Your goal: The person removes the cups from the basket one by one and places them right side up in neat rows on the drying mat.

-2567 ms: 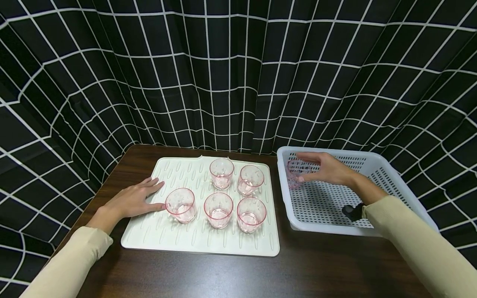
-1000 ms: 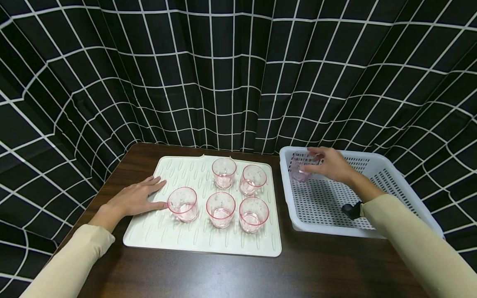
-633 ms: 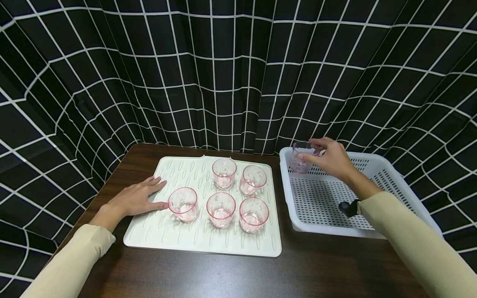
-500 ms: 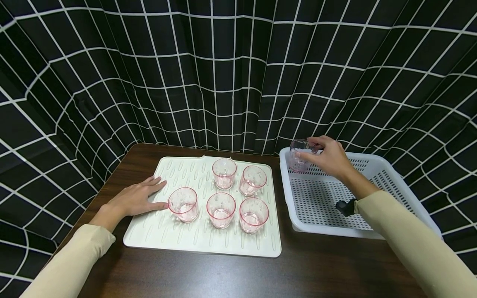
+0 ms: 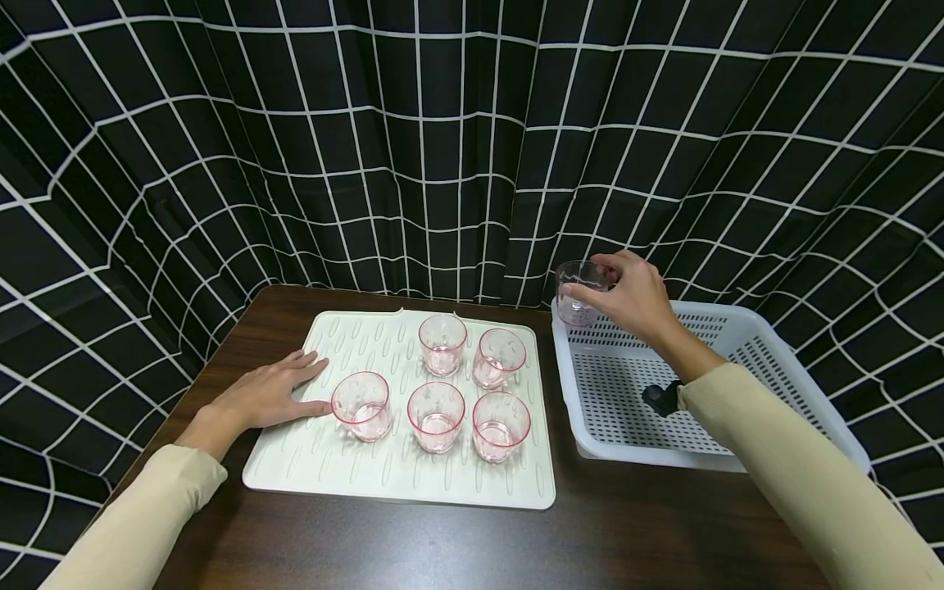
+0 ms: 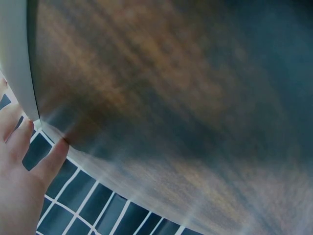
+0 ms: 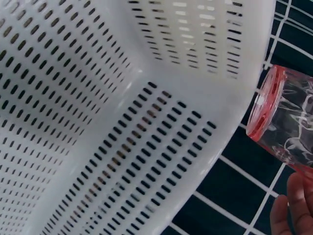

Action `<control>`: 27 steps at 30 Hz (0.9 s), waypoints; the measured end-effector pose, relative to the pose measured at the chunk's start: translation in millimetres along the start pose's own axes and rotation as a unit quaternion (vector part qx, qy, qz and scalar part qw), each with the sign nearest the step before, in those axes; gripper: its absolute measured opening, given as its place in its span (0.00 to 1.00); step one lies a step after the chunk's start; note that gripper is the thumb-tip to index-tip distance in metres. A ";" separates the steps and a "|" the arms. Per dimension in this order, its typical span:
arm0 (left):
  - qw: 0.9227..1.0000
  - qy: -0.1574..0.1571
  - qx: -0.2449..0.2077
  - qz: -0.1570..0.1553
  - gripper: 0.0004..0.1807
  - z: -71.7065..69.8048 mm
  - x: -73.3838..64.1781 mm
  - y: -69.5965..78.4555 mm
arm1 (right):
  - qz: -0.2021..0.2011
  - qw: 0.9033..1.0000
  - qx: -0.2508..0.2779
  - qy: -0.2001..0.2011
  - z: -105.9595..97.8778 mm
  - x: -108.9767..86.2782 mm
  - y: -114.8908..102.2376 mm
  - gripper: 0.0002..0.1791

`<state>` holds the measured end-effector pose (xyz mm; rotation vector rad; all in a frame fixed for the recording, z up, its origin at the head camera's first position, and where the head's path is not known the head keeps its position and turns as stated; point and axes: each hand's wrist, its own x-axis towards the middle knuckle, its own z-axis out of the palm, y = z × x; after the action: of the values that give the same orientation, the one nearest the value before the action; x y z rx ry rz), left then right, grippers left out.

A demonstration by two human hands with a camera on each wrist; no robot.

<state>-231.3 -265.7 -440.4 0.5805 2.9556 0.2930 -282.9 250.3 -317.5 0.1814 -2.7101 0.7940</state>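
Observation:
My right hand holds a clear pink-tinted drinking glass near its rim, thumb on the near side and fingers on the far side. The glass is raised at the far left corner of the white perforated basket. In the right wrist view, the red base of this glass shows beside the basket wall. My left hand lies flat with spread fingers on the left edge of the white drying mat. Its thumb tip is at the nearest pink-rimmed glass; whether it touches I cannot tell.
Several pink-rimmed glasses stand upright on the mat, among them a back one and a front right one. A brown wooden table carries mat and basket. A black curtain with white grid lines hangs behind.
My right hand has closed on the glass inside the basket and lifted it up and leftward to the basket's rim. The left hand stays in place on the mat.

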 end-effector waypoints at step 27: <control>1.000 0.002 0.004 -0.002 0.53 2.4 1.7 -2.6 | -0.145 0.986 0.061 -0.057 49.5 9.4 -87.3 0.37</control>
<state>-233.5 -267.0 -443.4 0.5764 2.9618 0.2827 -286.6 149.9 -309.8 0.6507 -2.6528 0.8825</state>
